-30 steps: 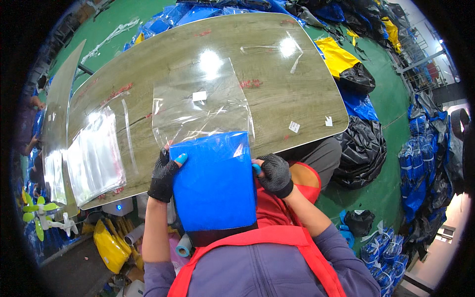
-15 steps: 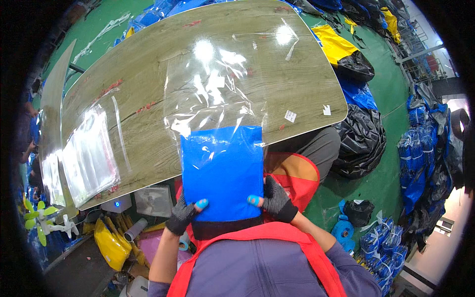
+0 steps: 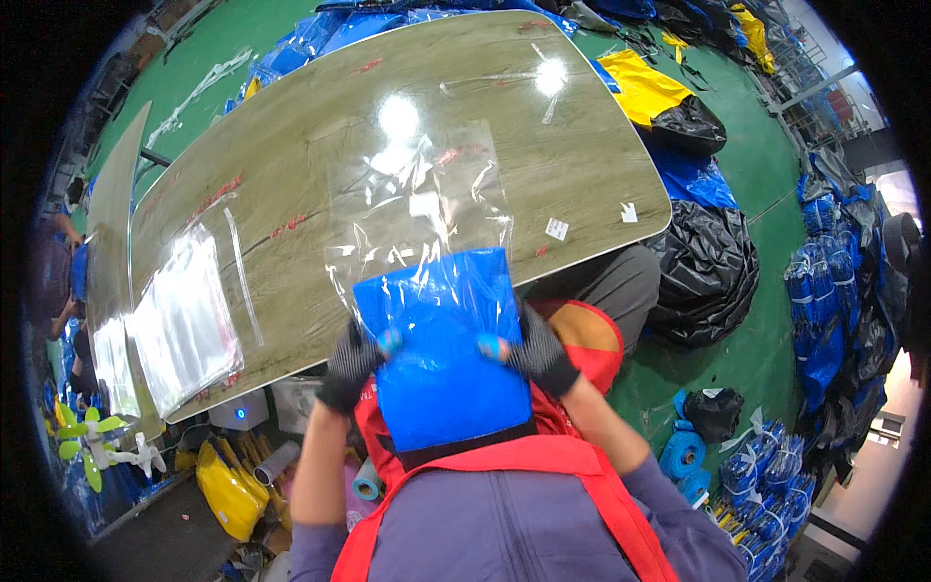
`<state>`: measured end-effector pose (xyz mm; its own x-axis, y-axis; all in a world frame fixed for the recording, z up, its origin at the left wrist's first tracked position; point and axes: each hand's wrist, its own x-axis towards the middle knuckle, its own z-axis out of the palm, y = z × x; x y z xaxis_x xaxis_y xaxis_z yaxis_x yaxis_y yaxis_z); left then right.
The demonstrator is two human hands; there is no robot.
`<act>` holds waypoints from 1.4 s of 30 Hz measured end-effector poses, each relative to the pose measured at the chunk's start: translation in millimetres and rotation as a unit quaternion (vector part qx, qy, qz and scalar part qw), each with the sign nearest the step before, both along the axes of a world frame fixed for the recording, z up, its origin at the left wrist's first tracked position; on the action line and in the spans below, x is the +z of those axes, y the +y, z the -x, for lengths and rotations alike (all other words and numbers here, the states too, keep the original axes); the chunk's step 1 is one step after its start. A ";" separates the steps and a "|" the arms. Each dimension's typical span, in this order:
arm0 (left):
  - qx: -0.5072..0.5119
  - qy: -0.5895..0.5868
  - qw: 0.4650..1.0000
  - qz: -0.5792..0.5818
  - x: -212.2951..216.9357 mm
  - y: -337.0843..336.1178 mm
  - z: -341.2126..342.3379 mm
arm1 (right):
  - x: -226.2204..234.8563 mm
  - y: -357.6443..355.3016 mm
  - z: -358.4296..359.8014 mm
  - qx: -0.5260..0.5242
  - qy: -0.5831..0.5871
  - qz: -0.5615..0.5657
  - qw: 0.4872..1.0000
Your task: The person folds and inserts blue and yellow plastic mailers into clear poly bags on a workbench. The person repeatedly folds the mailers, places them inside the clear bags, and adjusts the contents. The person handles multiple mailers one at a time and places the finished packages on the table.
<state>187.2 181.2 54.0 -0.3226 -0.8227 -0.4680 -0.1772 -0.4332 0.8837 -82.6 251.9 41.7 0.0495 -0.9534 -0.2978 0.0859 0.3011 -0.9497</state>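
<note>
A flat blue folded piece (image 3: 446,378) with a black band at its near end lies before my chest, its far part inside a clear plastic bag (image 3: 465,175). The loose part of that bag stretches away over the table, crinkled and shiny. On the left edge of the blue piece, my left hand (image 3: 354,369) is closed, thumb on top and fingers underneath. My right hand (image 3: 543,357) grips the right edge the same way. Both hands wear dark gloves, with blue covering the thumb tips. What the blue piece is made into cannot be told.
The wood-patterned table (image 3: 320,126) spreads ahead, with a stack of clear bags (image 3: 184,320) at its left. Black bundles (image 3: 703,276) lie on the green floor to the right, near blue rolls (image 3: 684,451). A small green fan (image 3: 92,441) stands at lower left.
Both hands have slid a little farther along the sides of the blue piece. Its near end has tilted and shifted slightly right, and the clear bag now reaches over more of it.
</note>
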 end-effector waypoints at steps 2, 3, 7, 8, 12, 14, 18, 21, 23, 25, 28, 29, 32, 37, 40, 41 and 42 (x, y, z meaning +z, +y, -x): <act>-0.060 0.050 0.993 -0.092 9.5 36.7 -5.6 | 5.4 48.2 3.9 0.032 -0.109 -0.058 0.992; -0.053 0.093 0.990 -0.090 12.5 53.0 -9.4 | 7.3 65.4 5.0 0.038 -0.056 -0.053 0.996; -0.061 0.068 0.991 -0.094 -0.5 97.2 -0.1 | 13.1 83.6 16.8 0.063 0.025 -0.040 0.997; 0.004 0.059 0.996 -0.074 -7.3 100.5 4.3 | 13.0 78.1 17.5 0.035 0.006 -0.087 0.996; -0.094 -0.033 0.988 -0.118 -21.8 82.0 9.9 | 18.5 65.1 15.1 -0.036 -0.021 -0.132 0.990; -0.091 0.093 0.987 -0.098 -14.4 56.4 -3.6 | 22.0 67.5 15.4 -0.080 -0.050 -0.102 0.990; -0.002 0.189 0.981 -0.047 -4.3 14.4 -2.2 | 23.3 63.7 29.9 0.121 -0.004 -0.071 0.990; -0.069 0.117 0.989 -0.050 -0.2 31.9 12.1 | 14.1 37.4 46.4 0.024 -0.151 -0.118 0.981; -0.081 0.118 0.985 -0.098 5.3 60.4 13.3 | 7.9 26.5 47.1 -0.103 -0.194 -0.075 0.973; -0.117 0.103 0.975 -0.158 12.8 77.1 2.8 | 6.7 28.6 38.0 -0.017 -0.120 -0.078 0.990; -0.197 0.117 0.972 -0.042 19.8 63.0 -14.1 | 19.5 51.0 14.4 0.119 0.018 0.029 0.992; -0.183 0.148 0.972 0.016 20.7 50.8 -16.3 | 25.2 55.8 11.6 0.106 -0.027 -0.024 0.994; 0.027 0.245 0.969 -0.014 17.9 26.6 -4.8 | 42.6 55.8 12.0 0.127 -0.084 -0.075 0.986; -0.099 0.132 0.986 -0.023 19.8 43.6 12.6 | 49.8 22.4 25.2 -0.099 -0.238 -0.066 0.964; -0.062 0.186 0.976 -0.100 25.6 52.1 5.3 | 47.1 30.7 12.0 0.080 -0.061 -0.067 0.993; 0.020 0.210 0.963 -0.168 27.9 48.7 2.7 | 43.3 35.0 10.0 0.084 0.065 -0.045 0.993; 0.066 0.255 0.949 -0.173 29.0 47.2 1.5 | 43.2 36.7 9.6 0.090 -0.001 -0.045 0.995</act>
<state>185.7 228.4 83.0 -0.4845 -0.6979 -0.5274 0.3120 -0.7011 0.6412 -92.2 288.6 84.9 0.2181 -0.8983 -0.3814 0.0252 0.3958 -0.9180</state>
